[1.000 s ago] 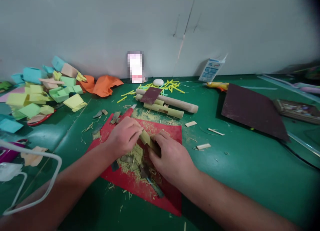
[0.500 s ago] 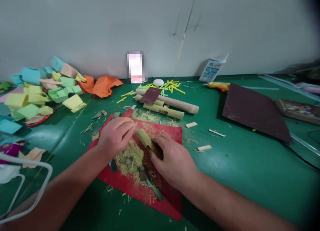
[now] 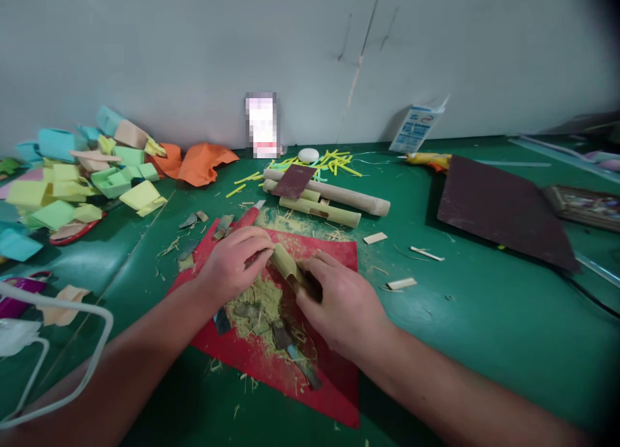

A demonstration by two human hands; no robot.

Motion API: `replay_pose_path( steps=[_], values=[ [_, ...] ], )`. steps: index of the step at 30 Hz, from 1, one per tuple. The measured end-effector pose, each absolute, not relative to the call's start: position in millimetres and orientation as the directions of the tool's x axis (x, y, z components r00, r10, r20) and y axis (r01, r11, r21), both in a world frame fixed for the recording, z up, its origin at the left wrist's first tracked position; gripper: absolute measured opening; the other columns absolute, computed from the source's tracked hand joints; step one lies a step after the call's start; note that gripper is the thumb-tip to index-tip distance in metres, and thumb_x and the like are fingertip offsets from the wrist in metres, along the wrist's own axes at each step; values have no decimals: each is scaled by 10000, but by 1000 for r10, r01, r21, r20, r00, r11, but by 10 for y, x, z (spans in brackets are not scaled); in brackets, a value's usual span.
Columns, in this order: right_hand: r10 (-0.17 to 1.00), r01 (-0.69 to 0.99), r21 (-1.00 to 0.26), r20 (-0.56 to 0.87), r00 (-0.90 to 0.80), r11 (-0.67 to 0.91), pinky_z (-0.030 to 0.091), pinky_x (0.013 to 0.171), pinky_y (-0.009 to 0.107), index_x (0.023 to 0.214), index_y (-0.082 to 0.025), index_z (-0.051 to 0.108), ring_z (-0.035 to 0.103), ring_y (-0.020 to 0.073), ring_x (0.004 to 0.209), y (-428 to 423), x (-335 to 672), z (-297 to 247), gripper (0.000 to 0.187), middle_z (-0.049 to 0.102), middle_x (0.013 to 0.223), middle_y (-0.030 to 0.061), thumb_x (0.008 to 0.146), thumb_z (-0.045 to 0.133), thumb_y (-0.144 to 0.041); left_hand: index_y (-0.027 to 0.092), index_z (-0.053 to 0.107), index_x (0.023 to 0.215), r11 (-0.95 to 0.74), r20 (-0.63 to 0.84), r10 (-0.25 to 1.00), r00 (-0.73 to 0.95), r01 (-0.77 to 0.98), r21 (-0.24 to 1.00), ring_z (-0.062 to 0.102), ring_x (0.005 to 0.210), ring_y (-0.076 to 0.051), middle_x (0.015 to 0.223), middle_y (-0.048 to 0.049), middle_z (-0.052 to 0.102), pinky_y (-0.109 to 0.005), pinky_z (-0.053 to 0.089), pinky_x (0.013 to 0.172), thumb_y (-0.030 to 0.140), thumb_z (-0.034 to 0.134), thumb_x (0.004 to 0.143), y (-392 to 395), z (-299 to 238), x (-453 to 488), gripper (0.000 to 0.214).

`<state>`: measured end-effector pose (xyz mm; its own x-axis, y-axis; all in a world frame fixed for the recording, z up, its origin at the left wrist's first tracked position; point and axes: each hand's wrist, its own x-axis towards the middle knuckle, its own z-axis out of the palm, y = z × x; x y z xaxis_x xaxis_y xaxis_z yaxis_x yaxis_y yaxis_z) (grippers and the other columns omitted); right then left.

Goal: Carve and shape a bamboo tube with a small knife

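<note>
My right hand [image 3: 346, 305] wraps around a short bamboo tube [image 3: 285, 259] with a notch cut in its side. The tube slants over a red sheet [image 3: 334, 385]. Close to its far end, the curled fingers of my left hand [image 3: 237, 263] press together; whatever they pinch is hidden. Beneath both hands, pale sawdust [image 3: 259, 298] and dark torn scraps [image 3: 283, 336] lie on the sheet. A red-handled cutter [image 3: 248, 218] rests just beyond my left hand.
Behind the sheet lie more bamboo tubes [image 3: 334, 212], a brown sandpaper piece [image 3: 294, 181] and yellow strips [image 3: 339, 161]. Folded coloured papers [image 3: 72, 182] pile up at left. A large brown sheet [image 3: 504, 218] is at right. A white cable [image 3: 104, 343] loops near my left forearm.
My left hand has shifted slightly right, its fingers still at the tube's far end. The right hand keeps its grip on the tube. The view has moved a little.
</note>
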<state>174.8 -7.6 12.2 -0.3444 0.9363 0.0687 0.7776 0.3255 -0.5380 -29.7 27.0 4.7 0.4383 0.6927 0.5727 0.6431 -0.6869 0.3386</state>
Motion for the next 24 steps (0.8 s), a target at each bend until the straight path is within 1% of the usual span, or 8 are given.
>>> replay_pose_path(
  steps=[10, 14, 17, 21, 24],
  values=[
    [937, 771, -550, 67, -342, 321, 346, 616, 284, 899, -201, 618, 571, 162, 759, -74, 1744, 114, 149, 617, 922, 35, 827, 493, -233, 141, 668, 938, -701, 580, 674, 458, 644, 306, 624, 923, -148, 970, -68, 659, -270, 504, 868, 140, 597, 880, 273, 57, -291, 92],
    [937, 767, -556, 72, -341, 321, 351, 624, 286, 917, -200, 621, 575, 164, 773, -79, 1738, 119, 165, 620, 932, 32, 821, 489, -220, 138, 661, 960, -706, 543, 683, 489, 631, 320, 603, 930, -159, 976, -77, 635, -295, 502, 865, 143, 562, 904, 286, 75, -284, 114],
    [936, 767, -554, 70, -346, 325, 344, 619, 285, 894, -195, 614, 567, 163, 772, -80, 1736, 123, 145, 615, 919, 31, 818, 492, -215, 136, 652, 945, -707, 514, 692, 507, 622, 337, 585, 939, -168, 974, -81, 618, -314, 498, 862, 141, 524, 923, 291, 101, -261, 131],
    [936, 777, -541, 60, -346, 322, 321, 601, 283, 855, -189, 598, 549, 153, 738, -86, 1731, 135, 117, 606, 903, 31, 824, 488, -218, 142, 647, 943, -751, 510, 647, 567, 590, 297, 579, 922, -169, 955, -72, 618, -318, 497, 851, 151, 506, 933, 293, 115, -248, 142],
    [935, 775, -541, 65, -349, 327, 312, 599, 279, 853, -189, 594, 545, 147, 733, -96, 1730, 149, 114, 605, 901, 30, 828, 485, -212, 140, 649, 960, -761, 517, 629, 581, 595, 258, 580, 920, -173, 959, -76, 625, -316, 497, 844, 156, 509, 931, 299, 112, -256, 144]
  ],
)
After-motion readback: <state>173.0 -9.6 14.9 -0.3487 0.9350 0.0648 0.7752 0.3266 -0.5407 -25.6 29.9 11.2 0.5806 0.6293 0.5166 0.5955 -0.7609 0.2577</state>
